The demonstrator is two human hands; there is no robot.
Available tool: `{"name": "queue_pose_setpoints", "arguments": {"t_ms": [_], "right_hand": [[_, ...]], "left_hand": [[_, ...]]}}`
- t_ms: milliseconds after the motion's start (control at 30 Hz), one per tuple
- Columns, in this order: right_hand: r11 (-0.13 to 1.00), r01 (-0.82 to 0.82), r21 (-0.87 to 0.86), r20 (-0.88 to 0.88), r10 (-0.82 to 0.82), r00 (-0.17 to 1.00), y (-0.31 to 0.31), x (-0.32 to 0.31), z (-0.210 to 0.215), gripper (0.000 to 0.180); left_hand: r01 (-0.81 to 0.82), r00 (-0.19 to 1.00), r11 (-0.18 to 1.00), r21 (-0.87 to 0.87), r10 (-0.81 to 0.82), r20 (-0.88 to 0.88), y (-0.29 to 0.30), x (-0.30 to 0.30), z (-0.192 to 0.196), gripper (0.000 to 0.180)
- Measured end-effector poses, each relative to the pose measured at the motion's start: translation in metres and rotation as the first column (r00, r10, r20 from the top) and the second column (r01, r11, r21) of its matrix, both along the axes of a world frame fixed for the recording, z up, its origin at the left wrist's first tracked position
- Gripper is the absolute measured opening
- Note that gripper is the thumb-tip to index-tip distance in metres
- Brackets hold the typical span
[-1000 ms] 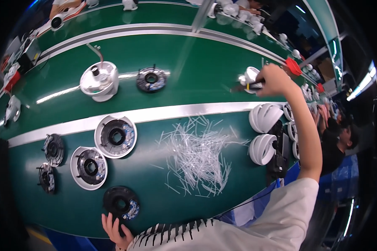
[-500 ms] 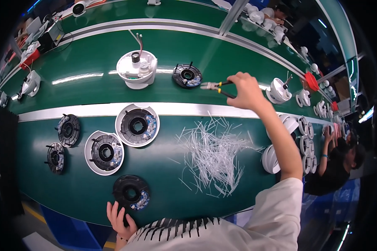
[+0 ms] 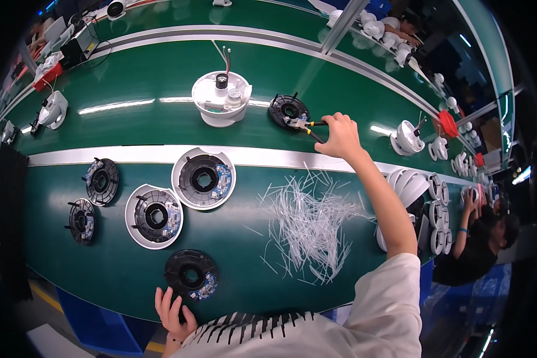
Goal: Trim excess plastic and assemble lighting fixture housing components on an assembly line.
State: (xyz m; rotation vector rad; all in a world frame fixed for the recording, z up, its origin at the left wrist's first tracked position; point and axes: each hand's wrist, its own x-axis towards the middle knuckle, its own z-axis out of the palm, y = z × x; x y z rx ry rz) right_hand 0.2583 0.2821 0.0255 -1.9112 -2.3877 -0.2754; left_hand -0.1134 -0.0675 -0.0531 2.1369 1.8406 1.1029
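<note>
Head view. Four black rings lie in sight: one (image 3: 289,110) on the far belt, two (image 3: 101,181) (image 3: 81,220) at the left of the near bench, one (image 3: 190,275) at its near edge. Two white housings with black inserts (image 3: 203,178) (image 3: 154,215) sit side by side mid-bench. One white dome base (image 3: 222,98) with wires sticking up stands on the belt, just left of the far ring. One loose heap of white ties (image 3: 309,222) spreads right of centre. A stack of white shells (image 3: 407,185) lines the right edge.

The surface is a green bench (image 3: 101,262) with a pale strip (image 3: 101,156) dividing it from a green belt (image 3: 131,77) beyond; a workshop with more white parts runs behind, and another person (image 3: 483,238) works at the far right.

The right hand (image 3: 339,136) is closed around pliers (image 3: 304,124), whose tips touch the far ring's right rim; the hand sits just right of that ring. The left hand (image 3: 174,310) rests open-fingered on the bench edge, fingertips just below the nearest ring, holding nothing.
</note>
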Motion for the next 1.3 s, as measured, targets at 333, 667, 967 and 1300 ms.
{"name": "queue_pose_setpoints", "arguments": {"t_ms": [333,667,967,1300], "right_hand": [[0.999,-0.024,-0.029,-0.047,0.023,0.999,-0.001,-0.001,0.003,0.044],[0.966,-0.243,0.087,-0.197,0.256,0.946,-0.093,-0.045,0.077,0.037],[0.706,-0.704,0.082,-0.258,0.697,0.669,-0.142,-0.173,0.135,0.047],[0.326,-0.93,-0.171,-0.017,0.943,0.333,-0.177,-0.36,0.074,0.037]], "left_hand": [[-0.027,1.0,1.0,0.003,0.027,0.015,-0.004,0.005,0.002,0.029],[0.01,0.997,0.999,0.045,-0.014,0.079,-0.009,-0.011,0.001,0.029],[0.073,0.99,0.99,0.124,-0.086,0.108,-0.024,-0.03,0.018,0.034],[-0.085,0.981,0.974,0.208,0.045,0.189,-0.053,-0.025,0.035,0.032]]}}
